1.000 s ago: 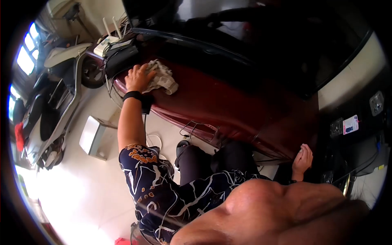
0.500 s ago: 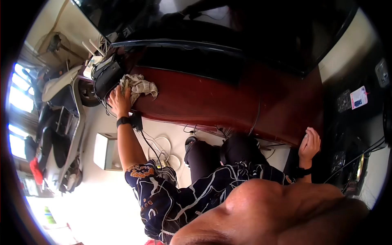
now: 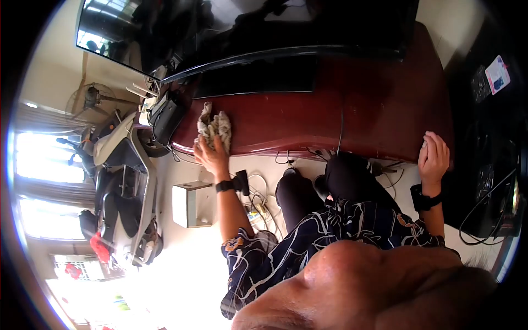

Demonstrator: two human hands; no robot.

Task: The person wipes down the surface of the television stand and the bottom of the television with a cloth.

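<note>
Left hand (image 3: 212,158) on cloth (image 3: 218,125), front edge of table (image 3: 280,122), grip unclear; loose-fingered right hand (image 3: 433,158) well apart, cable (image 3: 342,124) between.

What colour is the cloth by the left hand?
The cloth is greyish beige, best seen in the head view.

Looks like a home's living room — big television (image 3: 330,27) up top, fan (image 3: 92,98) upper left, motorbike (image 3: 124,212) parked below!
</note>
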